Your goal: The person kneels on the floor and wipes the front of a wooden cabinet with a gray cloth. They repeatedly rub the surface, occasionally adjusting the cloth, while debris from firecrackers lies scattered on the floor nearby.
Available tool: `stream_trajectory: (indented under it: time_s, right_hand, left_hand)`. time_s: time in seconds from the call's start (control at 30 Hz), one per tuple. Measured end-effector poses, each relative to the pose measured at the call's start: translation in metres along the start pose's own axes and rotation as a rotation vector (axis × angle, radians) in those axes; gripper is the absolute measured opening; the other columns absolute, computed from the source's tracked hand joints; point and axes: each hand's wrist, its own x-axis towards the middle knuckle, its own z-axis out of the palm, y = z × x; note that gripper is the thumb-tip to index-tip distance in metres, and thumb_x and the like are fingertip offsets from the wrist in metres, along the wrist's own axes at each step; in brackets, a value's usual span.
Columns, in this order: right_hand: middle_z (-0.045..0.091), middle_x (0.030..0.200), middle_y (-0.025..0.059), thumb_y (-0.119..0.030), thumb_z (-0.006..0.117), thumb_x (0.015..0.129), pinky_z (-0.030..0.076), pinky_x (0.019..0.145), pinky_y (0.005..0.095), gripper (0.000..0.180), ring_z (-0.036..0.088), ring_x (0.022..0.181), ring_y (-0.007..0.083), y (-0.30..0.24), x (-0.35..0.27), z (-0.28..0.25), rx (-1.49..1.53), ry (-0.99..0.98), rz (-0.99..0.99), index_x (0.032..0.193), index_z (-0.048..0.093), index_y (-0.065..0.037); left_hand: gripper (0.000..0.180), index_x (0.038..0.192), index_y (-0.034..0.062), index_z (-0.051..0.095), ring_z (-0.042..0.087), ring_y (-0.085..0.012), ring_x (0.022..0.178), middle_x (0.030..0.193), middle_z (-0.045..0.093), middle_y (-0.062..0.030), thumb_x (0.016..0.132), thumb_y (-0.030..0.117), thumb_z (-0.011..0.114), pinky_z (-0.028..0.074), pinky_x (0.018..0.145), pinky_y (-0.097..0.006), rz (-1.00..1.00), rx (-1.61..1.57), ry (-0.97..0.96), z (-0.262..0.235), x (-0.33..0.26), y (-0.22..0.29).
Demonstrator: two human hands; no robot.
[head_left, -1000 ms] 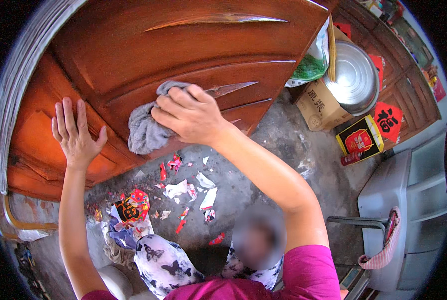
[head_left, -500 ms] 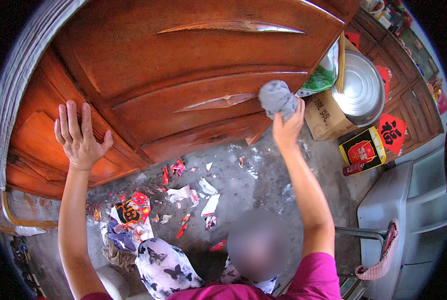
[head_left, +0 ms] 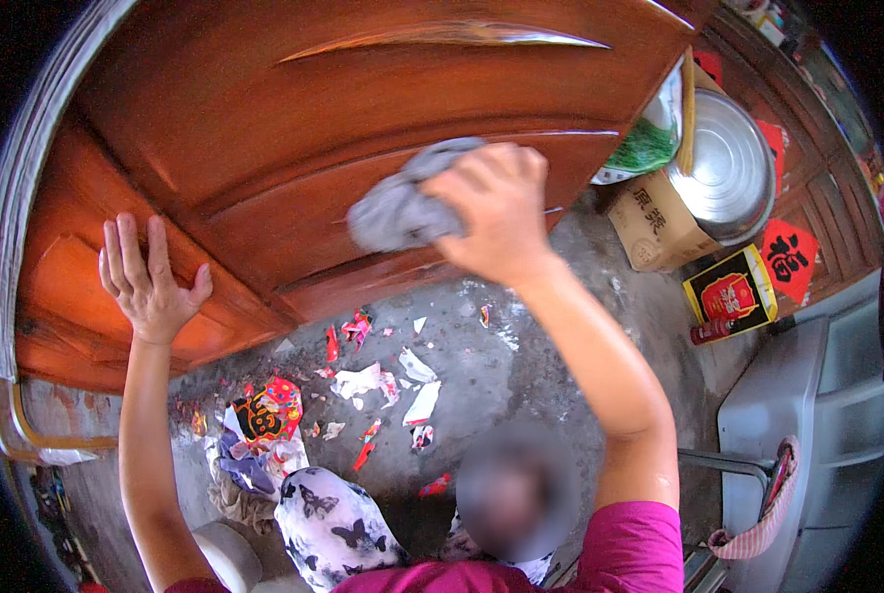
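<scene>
A large reddish-brown wooden door (head_left: 264,128) with carved panels fills the upper part of the view. My right hand (head_left: 491,208) grips a crumpled grey cloth (head_left: 397,208) against the lower middle of the door, its fingers wrapped over the cloth's right end. At the left, my left hand (head_left: 153,282) lies flat on a door panel, fingers stretched up and thumb spread, with nothing in it.
Scraps of torn red and white paper (head_left: 422,403) litter the grey concrete floor. A cardboard box (head_left: 659,222), a round metal lid (head_left: 723,163) and a black-and-yellow package (head_left: 731,295) stand at the right. A heap of rags (head_left: 244,465) lies by my knee.
My right hand has carried the grey cloth leftward across the door from near its right edge. The left hand stays flat on the panel in nearly the same place.
</scene>
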Motion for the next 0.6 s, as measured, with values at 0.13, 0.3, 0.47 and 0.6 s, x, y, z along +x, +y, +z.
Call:
stream_trajectory:
  time_s: [0.13, 0.3, 0.47, 0.6]
  right_hand:
    - [0.068, 0.109, 0.0078, -0.014, 0.078, 0.067, 0.047, 0.093, 0.0456, 0.037, 0.059, 0.106, 0.0363, 0.076, -0.047, -0.046, -0.123, -0.094, 0.246, 0.102, 0.067, -0.012]
    - [0.065, 0.115, 0.0096, -0.008, 0.074, 0.075, 0.046, 0.102, 0.0495, 0.043, 0.058, 0.112, 0.0375, 0.098, -0.084, -0.065, -0.020, 0.240, 0.661, 0.117, 0.064, -0.010]
    - [0.064, 0.113, 0.0062, -0.012, 0.076, 0.069, 0.050, 0.090, 0.0445, 0.043, 0.060, 0.106, 0.0323, 0.010, -0.024, -0.031, -0.242, 0.043, 0.121, 0.111, 0.068, -0.013]
    - [0.063, 0.106, 0.0046, -0.018, 0.081, 0.062, 0.053, 0.080, 0.0414, 0.037, 0.062, 0.099, 0.0279, -0.073, 0.008, 0.031, -0.054, 0.044, 0.005, 0.098, 0.071, -0.014]
  left_hand:
    - [0.073, 0.152, 0.0112, 0.051, 0.042, -0.0380, 0.147, 0.159, 0.044, -0.0201, 0.094, 0.056, 0.057, 0.024, 0.123, -0.050, -0.036, -0.024, 0.003, 0.003, 0.000, 0.008]
    - [0.069, 0.151, 0.0143, 0.054, 0.043, -0.0357, 0.147, 0.158, 0.048, -0.0167, 0.095, 0.054, 0.056, 0.024, 0.123, -0.048, -0.079, -0.024, -0.013, 0.002, -0.002, 0.012]
    - [0.065, 0.148, 0.0154, 0.058, 0.044, -0.0335, 0.146, 0.159, 0.047, -0.0142, 0.094, 0.053, 0.057, 0.026, 0.122, -0.047, -0.095, -0.042, -0.016, 0.004, -0.001, 0.015]
    - [0.066, 0.149, 0.0156, 0.057, 0.044, -0.0336, 0.146, 0.159, 0.046, -0.0140, 0.094, 0.052, 0.058, 0.027, 0.121, -0.047, -0.089, -0.048, -0.013, 0.004, -0.003, 0.014]
